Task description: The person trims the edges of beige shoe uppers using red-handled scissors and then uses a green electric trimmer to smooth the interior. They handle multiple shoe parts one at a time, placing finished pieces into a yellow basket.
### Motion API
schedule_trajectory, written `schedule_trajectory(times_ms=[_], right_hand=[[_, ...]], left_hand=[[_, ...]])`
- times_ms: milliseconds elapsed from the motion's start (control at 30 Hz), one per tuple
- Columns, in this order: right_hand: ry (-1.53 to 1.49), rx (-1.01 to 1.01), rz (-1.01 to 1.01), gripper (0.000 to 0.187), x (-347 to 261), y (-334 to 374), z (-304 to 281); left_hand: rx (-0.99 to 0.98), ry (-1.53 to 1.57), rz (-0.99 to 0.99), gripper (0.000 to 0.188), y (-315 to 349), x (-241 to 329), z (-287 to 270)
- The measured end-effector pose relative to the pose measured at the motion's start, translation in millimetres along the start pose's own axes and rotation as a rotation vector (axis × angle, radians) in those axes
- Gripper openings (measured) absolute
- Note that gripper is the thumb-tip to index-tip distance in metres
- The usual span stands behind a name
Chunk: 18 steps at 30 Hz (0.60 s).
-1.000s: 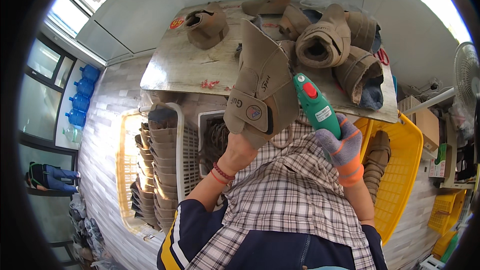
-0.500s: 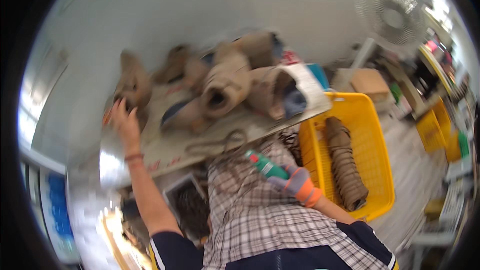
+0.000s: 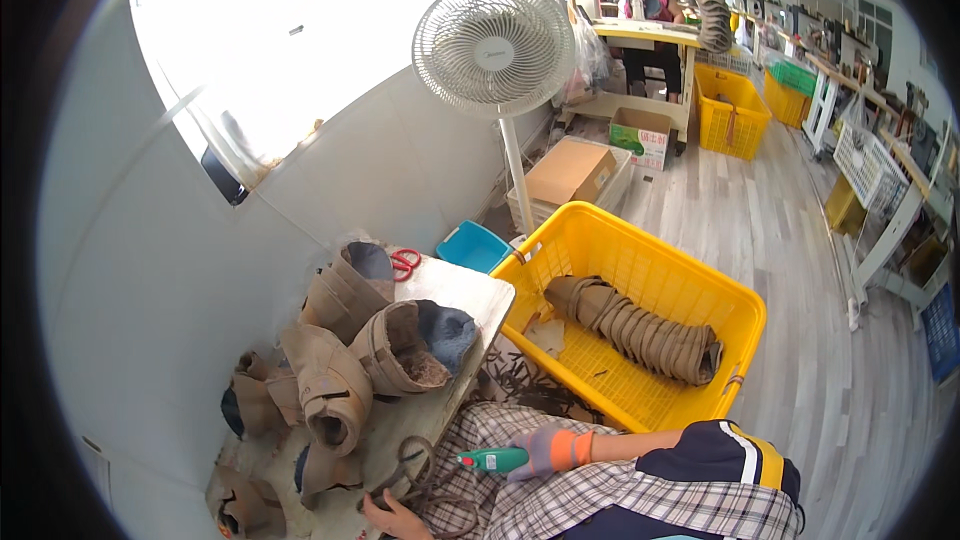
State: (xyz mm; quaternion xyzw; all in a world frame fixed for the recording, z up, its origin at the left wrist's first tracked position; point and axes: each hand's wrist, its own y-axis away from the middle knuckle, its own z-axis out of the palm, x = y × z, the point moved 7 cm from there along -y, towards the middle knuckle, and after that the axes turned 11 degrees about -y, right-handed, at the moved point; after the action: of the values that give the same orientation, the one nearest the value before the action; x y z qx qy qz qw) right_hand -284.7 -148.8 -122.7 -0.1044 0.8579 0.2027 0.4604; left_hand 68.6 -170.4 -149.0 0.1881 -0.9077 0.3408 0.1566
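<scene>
My right hand [image 3: 548, 452], in a grey and orange glove, is closed around a green handheld tool [image 3: 492, 460] with a red button, held over my plaid apron. My bare left hand [image 3: 398, 520] is at the table's near edge, its fingers apart and partly cut off by the picture's lower edge. Beside its fingertips lies a looped brown strip [image 3: 415, 458]; whether they touch is unclear. Several brown shoe uppers stand or lie on the table, among them one with a blue lining [image 3: 405, 345] and one with a round opening [image 3: 328, 390].
Right of the table stands a yellow basket [image 3: 735, 302] with a row of nested brown uppers [image 3: 635, 328]. Red-handled scissors [image 3: 405, 262] lie at the table's far end. Beyond are a blue bin [image 3: 474, 246], a standing fan [image 3: 494, 52], a cardboard box [image 3: 568, 172] and a person at a sewing table.
My view has swung to the right, toward the basket and the room. My left hand has left the upper at the table's left end. The green tool stays in my right hand.
</scene>
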Motion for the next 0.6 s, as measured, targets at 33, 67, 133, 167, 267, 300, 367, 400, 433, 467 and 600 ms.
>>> schedule_trajectory(times_ms=[33,67,133,167,267,300,367,400,433,467,600], right_hand=[[-0.02,0.023,0.014,0.067,4.1,2.6,-0.7],[-0.047,0.028,0.036,0.066,6.1,3.6,-3.5],[-0.092,0.05,0.045,0.068,13.1,3.2,-6.1],[-0.109,0.061,0.052,0.069,15.9,2.9,-8.7],[-0.071,0.042,0.052,0.072,15.1,5.0,-14.0],[-0.071,0.035,0.053,0.074,13.7,6.2,-16.7],[-0.108,0.042,0.035,0.075,15.9,4.2,-21.7],[-0.133,0.071,0.037,0.075,25.7,5.3,-22.0],[-0.15,0.081,0.021,0.075,28.3,4.0,-20.6],[-0.146,0.096,0.01,0.074,30.5,3.0,-19.6],[-0.145,0.084,0.044,0.071,27.9,6.9,-27.1]], left_hand=[[-0.017,-0.008,0.016,0.042,1.7,6.4,0.9],[-0.081,0.074,-0.034,0.047,2.8,7.4,3.7],[-0.096,-0.078,0.049,0.049,1.1,23.7,-3.0],[-0.104,-0.15,0.086,0.05,1.0,30.8,-2.7],[-0.168,-0.251,0.117,0.058,5.3,27.6,5.8],[-0.185,-0.304,0.142,0.06,6.7,27.3,7.7],[-0.205,-0.301,0.173,0.064,10.9,31.2,17.9],[-0.235,-0.292,0.208,0.066,13.3,42.0,28.0],[-0.252,-0.273,0.227,0.067,16.6,46.1,30.4],[-0.27,-0.252,0.247,0.067,19.5,50.1,32.5],[-0.394,-0.153,0.426,0.072,30.2,80.5,32.3]])
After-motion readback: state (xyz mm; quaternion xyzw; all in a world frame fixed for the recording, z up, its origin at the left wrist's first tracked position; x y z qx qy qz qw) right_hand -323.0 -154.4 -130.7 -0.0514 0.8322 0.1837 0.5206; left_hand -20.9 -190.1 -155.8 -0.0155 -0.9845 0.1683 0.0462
